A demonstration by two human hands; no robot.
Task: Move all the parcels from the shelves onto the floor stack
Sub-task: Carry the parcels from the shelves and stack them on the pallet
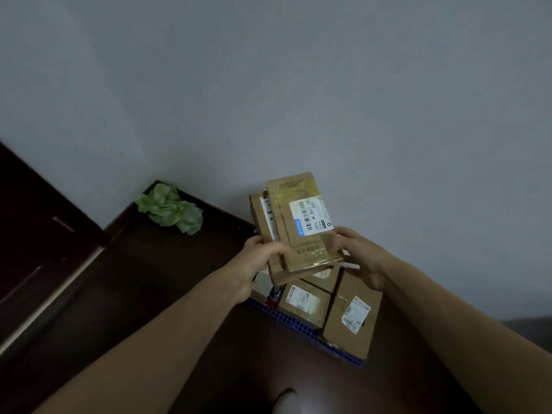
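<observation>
Upper parcel [298,234]: flat brown carton with yellow tape and a white barcode label, tilted, lying on the lower parcel [258,216], which juts out to the left. I grip the pair between my left hand [260,258] and right hand [358,255]. Floor stack [349,339] sits just below: labelled brown cartons side by side, near the far wall.

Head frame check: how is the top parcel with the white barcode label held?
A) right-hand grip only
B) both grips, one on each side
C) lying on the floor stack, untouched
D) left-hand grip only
B: the left-hand grip holds the left edge of the labelled parcel and the right-hand grip holds its right edge, with the floor stack showing below it.
</observation>
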